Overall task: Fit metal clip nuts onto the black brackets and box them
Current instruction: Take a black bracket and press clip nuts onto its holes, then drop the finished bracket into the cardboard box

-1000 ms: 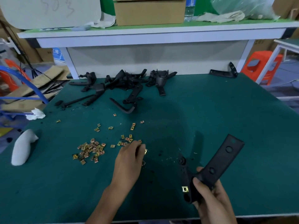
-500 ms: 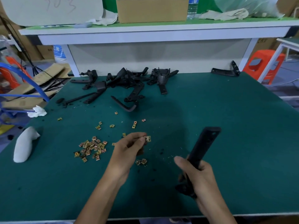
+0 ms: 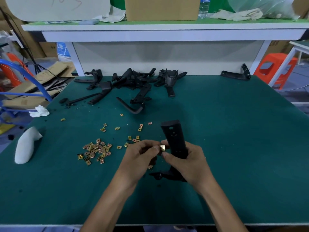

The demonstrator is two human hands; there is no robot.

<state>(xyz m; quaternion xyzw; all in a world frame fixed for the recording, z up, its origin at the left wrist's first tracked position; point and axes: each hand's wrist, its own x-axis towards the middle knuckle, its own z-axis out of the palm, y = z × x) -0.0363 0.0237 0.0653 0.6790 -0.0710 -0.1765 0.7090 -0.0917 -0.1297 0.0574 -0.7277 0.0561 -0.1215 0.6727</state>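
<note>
Bench (image 3: pixel 234 148): clip (image 3: pixel 162 147) seemingly touches bracket (image 3: pixel 175 141).

My left hand (image 3: pixel 138 158) sits just left of centre, its bare forearm running in from 7 o'clock, with thumb and fingers curled to pinch a clip nut (image 3: pixel 162 148) at the hand's 2 o'clock tip. My right hand (image 3: pixel 189 163) comes in from 5 o'clock, fingers wrapped round a black bracket (image 3: pixel 174 139) pointing to 12 o'clock, thumb tip just beside my left thumb.
</note>
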